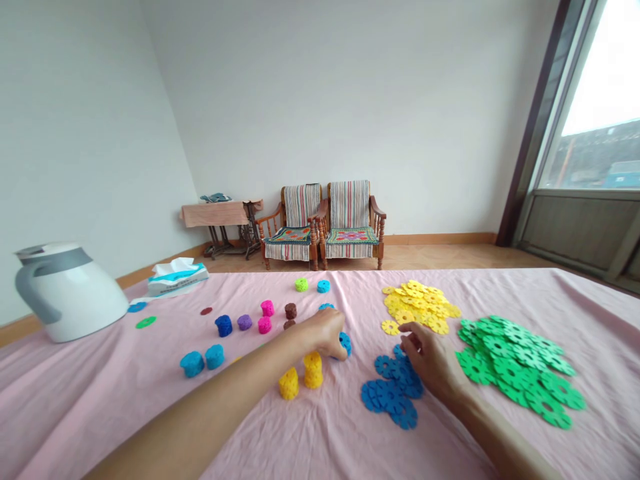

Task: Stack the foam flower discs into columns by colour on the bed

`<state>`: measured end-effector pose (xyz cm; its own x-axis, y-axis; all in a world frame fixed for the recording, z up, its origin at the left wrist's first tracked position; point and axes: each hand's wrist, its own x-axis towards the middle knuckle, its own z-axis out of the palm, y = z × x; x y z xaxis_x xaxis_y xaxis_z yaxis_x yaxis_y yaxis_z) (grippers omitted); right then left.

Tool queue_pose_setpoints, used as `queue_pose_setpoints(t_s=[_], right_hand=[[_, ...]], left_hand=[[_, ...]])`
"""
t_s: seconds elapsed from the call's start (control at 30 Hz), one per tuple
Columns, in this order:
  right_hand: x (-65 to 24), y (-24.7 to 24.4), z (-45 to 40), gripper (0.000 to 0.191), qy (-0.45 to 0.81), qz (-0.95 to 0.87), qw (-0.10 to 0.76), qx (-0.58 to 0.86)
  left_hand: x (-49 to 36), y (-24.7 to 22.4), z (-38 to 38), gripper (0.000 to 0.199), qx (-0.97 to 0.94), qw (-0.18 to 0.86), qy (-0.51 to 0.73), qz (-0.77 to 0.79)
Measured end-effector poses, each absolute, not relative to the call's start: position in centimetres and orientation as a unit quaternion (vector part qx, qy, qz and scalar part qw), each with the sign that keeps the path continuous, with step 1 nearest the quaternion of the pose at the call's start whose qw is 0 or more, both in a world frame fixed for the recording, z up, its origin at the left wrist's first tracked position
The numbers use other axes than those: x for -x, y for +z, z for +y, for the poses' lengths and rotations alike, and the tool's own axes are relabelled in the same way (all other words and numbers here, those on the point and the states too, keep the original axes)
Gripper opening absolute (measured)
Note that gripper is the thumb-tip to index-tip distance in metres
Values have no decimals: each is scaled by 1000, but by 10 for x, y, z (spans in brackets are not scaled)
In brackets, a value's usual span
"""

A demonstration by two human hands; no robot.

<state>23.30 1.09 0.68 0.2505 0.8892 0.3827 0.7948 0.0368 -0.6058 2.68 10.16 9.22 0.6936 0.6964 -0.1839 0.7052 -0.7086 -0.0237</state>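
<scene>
My left hand (330, 333) is closed on blue flower-shaped discs (345, 343), partly hidden by its fingers. Just in front of that hand stand two yellow disc stacks (313, 370), and another blue disc (327, 307) shows behind it. My right hand (425, 353) hovers at the upper right of a loose pile of blue discs (390, 395). Its fingers are bent and apart, with nothing visible between them. A yellow disc pile (417, 303) lies beyond this hand, and a green disc pile (517, 363) lies to its right.
Small stacks stand to the left, among them light blue (192, 364), dark blue (223, 325), purple (244, 323) and pink (265, 325). A white kettle (85, 293) and a tissue box (179, 278) occupy the left of the pink cloth (320, 447). Two chairs (350, 220) stand beyond.
</scene>
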Motion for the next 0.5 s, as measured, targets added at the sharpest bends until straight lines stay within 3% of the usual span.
queue_pose_setpoints(t_s=[0.23, 0.5], right_hand=[[-234, 4, 12, 29, 68, -613, 382, 689], [-234, 3, 13, 30, 75, -612, 388, 686]], left_hand=[[-14, 89, 116, 67, -949, 57, -86, 299], [-11, 93, 111, 60, -970, 96, -109, 195]])
